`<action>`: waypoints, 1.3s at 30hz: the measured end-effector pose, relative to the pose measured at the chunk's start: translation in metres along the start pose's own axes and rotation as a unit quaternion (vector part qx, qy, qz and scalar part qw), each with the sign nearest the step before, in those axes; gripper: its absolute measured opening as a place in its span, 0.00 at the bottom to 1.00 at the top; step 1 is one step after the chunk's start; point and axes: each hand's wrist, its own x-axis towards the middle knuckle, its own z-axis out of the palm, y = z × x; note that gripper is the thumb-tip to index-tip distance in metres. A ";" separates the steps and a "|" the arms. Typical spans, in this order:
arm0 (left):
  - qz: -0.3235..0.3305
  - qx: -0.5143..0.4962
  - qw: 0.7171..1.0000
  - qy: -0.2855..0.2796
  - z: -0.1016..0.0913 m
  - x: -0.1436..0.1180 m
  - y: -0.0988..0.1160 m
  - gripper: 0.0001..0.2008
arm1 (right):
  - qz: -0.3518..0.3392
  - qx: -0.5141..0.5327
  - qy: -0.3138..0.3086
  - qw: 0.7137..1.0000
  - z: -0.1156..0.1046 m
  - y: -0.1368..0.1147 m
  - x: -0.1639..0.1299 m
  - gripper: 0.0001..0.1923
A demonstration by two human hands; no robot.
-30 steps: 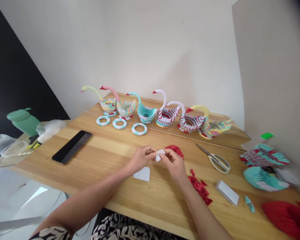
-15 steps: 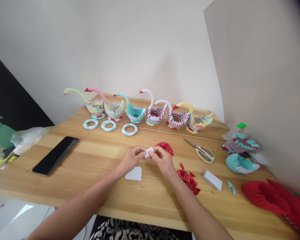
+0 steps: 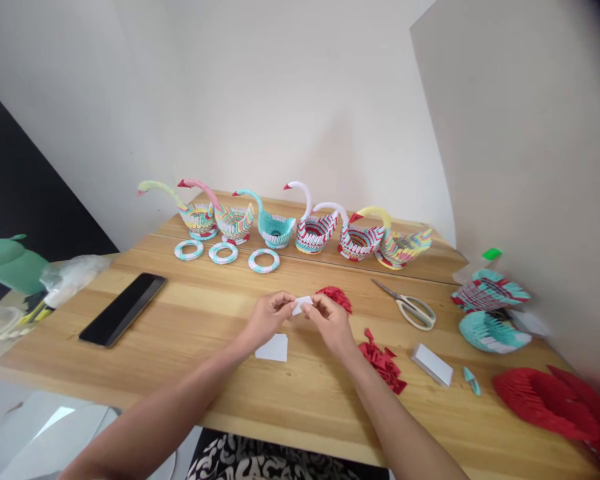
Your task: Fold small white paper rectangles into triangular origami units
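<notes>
Between both hands, just over the wooden table (image 3: 205, 373), is a small piece of white paper (image 3: 301, 305). My left hand (image 3: 271, 315) pinches its left side between thumb and fingers. At its right side, my right hand (image 3: 333, 321) grips it the same way, thumb in front. Several white paper slips (image 3: 273, 348) lie flat below my left hand. Small folded red paper pieces form one pile (image 3: 334, 297) behind my right hand and a looser pile (image 3: 383, 363) beside my right forearm.
Several folded-paper swans (image 3: 276, 230) line the back, with white-and-teal rings (image 3: 264, 261) before them. A black phone (image 3: 123, 309) lies left. Rightward are scissors (image 3: 414, 310), a stack of white paper (image 3: 433, 365), teal paper shapes (image 3: 493, 332) and a red folded-paper form (image 3: 545, 403).
The whole view has shifted slightly, so everything sits a little further right. Both hands keep their hold on the white paper, with hardly any movement of their own.
</notes>
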 end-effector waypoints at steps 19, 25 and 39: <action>0.021 0.052 0.998 0.013 0.004 -0.006 0.005 0.10 | -0.046 -0.068 0.077 0.994 -0.001 -0.001 -0.001 0.12; 0.035 0.063 0.997 0.022 0.001 -0.006 0.006 0.10 | -0.023 -0.042 0.064 0.997 -0.002 0.000 0.002 0.14; 0.027 0.065 0.997 0.020 -0.002 -0.003 0.006 0.09 | -0.119 -0.123 0.046 0.984 -0.007 -0.011 -0.001 0.07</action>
